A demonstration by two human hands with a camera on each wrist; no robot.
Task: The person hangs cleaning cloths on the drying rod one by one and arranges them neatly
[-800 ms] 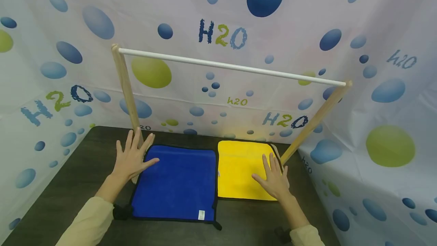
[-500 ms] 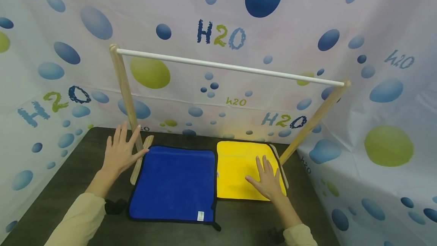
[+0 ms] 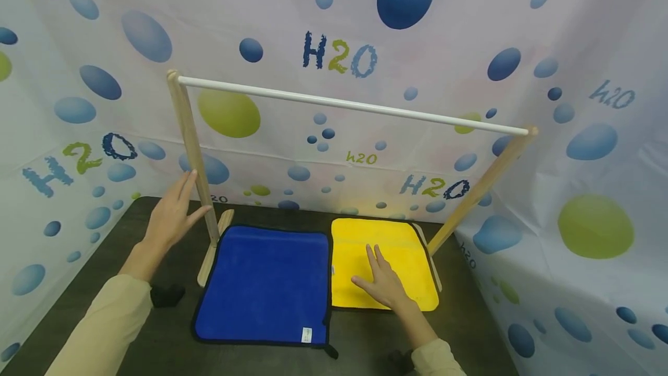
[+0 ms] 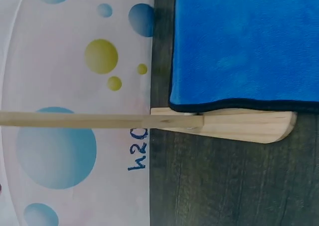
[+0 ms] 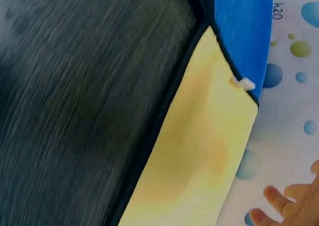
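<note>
A long, loose-looking pale cream cloth sleeve [image 3: 101, 324] covers the person's left arm, creased softly and ending short of the wrist. A matching cream sleeve [image 3: 437, 358] shows at right. Beside the first sits a small, rounded black attachment [image 3: 168, 295], its details indistinct.

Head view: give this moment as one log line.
left hand: empty, near left post; right hand: empty, over yellow cloth; blue cloth: flat

The right hand [image 5: 299, 206] shows partly at lower right, fingers apart, while a black-edged yellow cloth [image 5: 187, 146] adjoins a blue cloth [image 5: 244, 31] on a dark table [image 5: 84, 106].
</note>
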